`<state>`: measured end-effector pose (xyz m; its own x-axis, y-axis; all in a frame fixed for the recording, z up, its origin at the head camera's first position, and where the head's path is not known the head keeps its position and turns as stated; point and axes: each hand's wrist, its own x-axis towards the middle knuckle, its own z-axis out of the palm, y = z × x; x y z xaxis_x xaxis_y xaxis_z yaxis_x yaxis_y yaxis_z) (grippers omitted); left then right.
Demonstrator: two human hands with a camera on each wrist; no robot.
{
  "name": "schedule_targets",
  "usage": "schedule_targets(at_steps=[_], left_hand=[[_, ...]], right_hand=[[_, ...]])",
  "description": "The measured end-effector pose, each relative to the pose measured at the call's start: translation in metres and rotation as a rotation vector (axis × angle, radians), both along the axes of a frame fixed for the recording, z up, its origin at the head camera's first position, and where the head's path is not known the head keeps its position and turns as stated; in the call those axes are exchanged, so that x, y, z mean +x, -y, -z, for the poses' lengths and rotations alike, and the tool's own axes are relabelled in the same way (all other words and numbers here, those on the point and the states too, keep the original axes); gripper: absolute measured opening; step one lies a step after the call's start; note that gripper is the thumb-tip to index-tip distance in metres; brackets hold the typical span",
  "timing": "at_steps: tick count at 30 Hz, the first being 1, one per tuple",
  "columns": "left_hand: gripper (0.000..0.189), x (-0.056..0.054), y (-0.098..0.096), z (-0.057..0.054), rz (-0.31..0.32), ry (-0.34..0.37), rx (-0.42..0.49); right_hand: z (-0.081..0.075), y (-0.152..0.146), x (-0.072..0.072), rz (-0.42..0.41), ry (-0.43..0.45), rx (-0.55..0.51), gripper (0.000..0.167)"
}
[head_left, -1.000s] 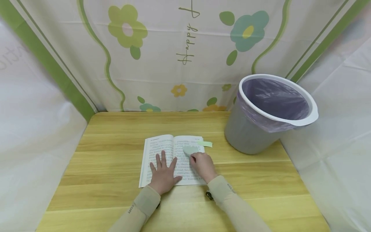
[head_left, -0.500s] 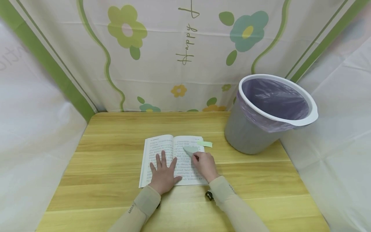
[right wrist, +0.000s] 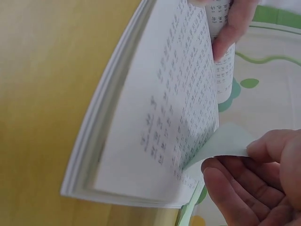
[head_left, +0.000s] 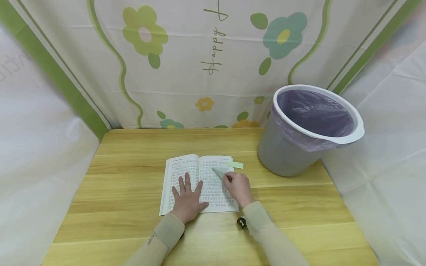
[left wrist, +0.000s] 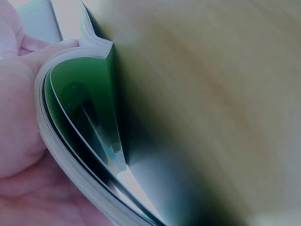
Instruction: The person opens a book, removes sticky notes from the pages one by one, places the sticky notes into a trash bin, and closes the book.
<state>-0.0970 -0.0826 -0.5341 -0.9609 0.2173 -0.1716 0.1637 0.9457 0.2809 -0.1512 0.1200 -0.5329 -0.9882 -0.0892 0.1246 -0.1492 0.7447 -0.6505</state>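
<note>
Tabletop (head_left: pixel 126 155), book (head_left: pixel 213 197), right hand (head_left: pixel 239 187) shifted rightward, pinching green note (right wrist: pixel 225 142)

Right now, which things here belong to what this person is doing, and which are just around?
Seemingly part of the job:
open book, under the spread left hand
pale green sticky note, pinched by the right hand
pale green strip, probably

Seemingly just around:
purple-lined waste bin, untouched
floral curtain
</note>
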Motion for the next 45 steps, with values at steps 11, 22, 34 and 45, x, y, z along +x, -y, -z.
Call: schedule_targets(at_steps=[11, 22, 34, 45], left_hand=[[0.078, 0.0, -0.001, -0.002, -0.003, 0.007, 0.016], [0.078, 0.001, -0.001, -0.002, -0.004, 0.012, 0.029], [0.078, 0.002, -0.001, -0.004, -0.002, 0.015, 0.041], [0.079, 0.002, -0.001, -0.004, -0.003, 0.015, 0.045]], right_hand=[[-0.003, -0.009, -0.002, 0.029, -0.017, -0.036, 0.02], [-0.009, -0.018, -0.003, 0.077, -0.03, -0.108, 0.02], [-0.015, -0.031, -0.007, 0.14, -0.077, -0.157, 0.02], [-0.022, -0.045, -0.005, 0.199, -0.034, -0.204, 0.024]])
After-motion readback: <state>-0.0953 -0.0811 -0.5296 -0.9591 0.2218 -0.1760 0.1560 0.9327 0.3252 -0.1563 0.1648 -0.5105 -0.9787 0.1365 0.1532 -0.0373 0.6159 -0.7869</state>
